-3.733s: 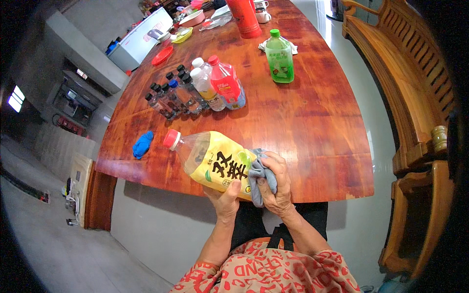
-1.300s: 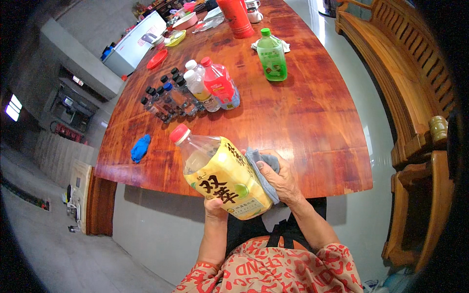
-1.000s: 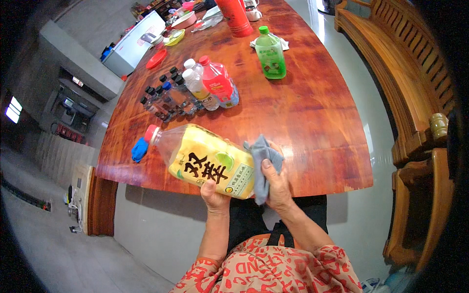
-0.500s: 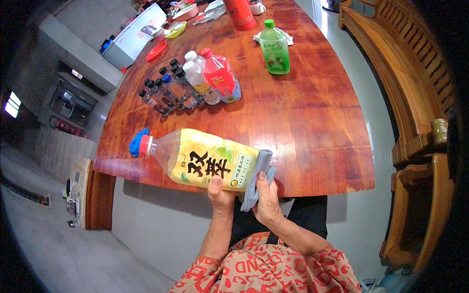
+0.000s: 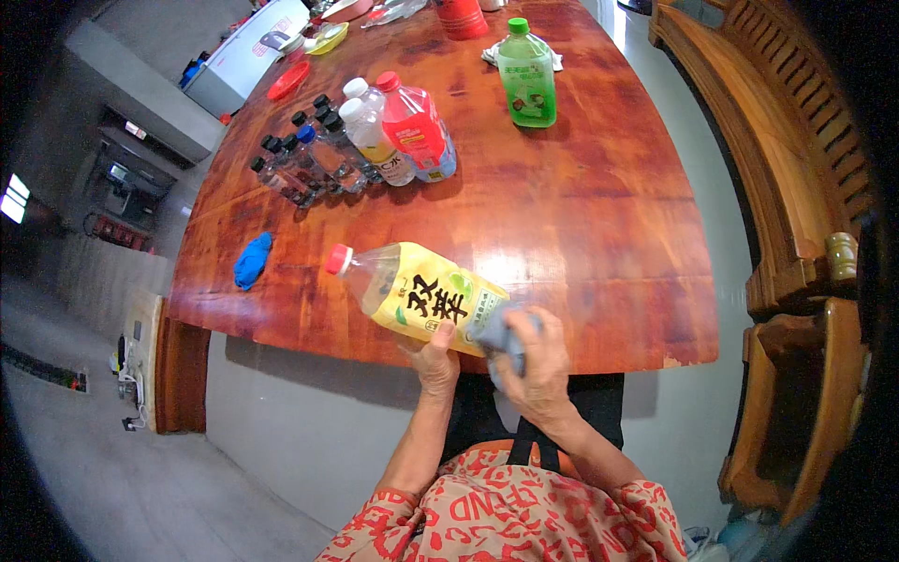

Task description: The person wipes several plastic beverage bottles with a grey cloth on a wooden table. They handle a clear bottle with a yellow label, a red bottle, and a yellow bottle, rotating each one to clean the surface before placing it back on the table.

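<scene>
A large plastic bottle [image 5: 426,292] with a yellow label and red cap lies tilted over the table's near edge, its cap toward the left. My left hand [image 5: 434,354] grips its underside near the middle, thumb on the label. Around the bottle's base my right hand [image 5: 536,361] presses a grey cloth [image 5: 496,328], which covers the end of the label. Slight motion blur softens the right fingers. A crumpled blue cloth [image 5: 253,260] rests on the table to the left of the bottle's cap.
Beyond the bottle, several small dark-capped bottles [image 5: 298,169] stand beside white-capped bottles [image 5: 375,140] and a red bottle [image 5: 418,131]. Farther right is a green bottle [image 5: 527,80] near a white cloth [image 5: 552,58]. A red canister [image 5: 460,17] stands at the back; a wooden bench [image 5: 796,140] lines the right.
The bottle has shifted right, and its cap end now stands apart from the blue cloth. My right hand has moved right and its fingers have curled over the grey cloth.
</scene>
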A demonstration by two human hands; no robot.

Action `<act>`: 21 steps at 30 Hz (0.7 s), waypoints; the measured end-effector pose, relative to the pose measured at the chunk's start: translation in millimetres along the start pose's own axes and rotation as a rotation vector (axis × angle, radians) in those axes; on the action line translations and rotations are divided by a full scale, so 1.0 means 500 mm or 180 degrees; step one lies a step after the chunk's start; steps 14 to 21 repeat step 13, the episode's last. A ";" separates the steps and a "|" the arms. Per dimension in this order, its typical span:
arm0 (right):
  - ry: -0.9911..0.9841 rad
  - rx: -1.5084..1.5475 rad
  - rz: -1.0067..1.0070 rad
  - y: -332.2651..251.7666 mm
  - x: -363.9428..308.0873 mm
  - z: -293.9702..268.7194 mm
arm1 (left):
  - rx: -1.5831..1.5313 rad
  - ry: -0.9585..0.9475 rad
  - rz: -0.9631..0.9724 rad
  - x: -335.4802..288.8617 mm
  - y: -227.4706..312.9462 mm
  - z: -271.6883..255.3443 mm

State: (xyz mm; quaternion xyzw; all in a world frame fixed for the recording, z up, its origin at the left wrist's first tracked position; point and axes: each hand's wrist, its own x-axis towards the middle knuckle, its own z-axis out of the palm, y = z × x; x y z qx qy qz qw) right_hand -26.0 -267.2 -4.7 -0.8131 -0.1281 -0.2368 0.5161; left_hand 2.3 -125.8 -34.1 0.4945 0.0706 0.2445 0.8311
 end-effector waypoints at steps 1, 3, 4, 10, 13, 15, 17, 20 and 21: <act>-0.0135 -0.0440 -0.0314 -0.004 0.005 0.003 | 0.0014 -0.0024 -0.0098 -0.003 -0.004 0.004; -0.0132 -0.0635 -0.0458 0.007 0.009 0.018 | 0.0145 0.0011 -0.0131 -0.003 -0.012 0.005; -0.0139 -0.0723 -0.0538 0.014 0.012 0.025 | 0.0080 -0.0003 -0.0196 0.001 -0.015 0.004; -0.0152 -0.0226 -0.0334 0.049 0.078 0.054 | -0.0421 -0.0208 -0.0662 0.035 -0.013 -0.004; -0.0125 0.0094 -0.0065 0.071 0.100 0.084 | -0.0536 -0.0230 -0.0757 0.048 -0.020 -0.017; -0.0125 0.0094 -0.0065 0.071 0.100 0.084 | -0.0536 -0.0230 -0.0757 0.048 -0.020 -0.017; -0.0125 0.0094 -0.0065 0.071 0.100 0.084 | -0.0536 -0.0230 -0.0757 0.048 -0.020 -0.017; -0.0125 0.0094 -0.0065 0.071 0.100 0.084 | -0.0536 -0.0230 -0.0757 0.048 -0.020 -0.017; -0.0125 0.0094 -0.0065 0.071 0.100 0.084 | -0.0536 -0.0230 -0.0757 0.048 -0.020 -0.017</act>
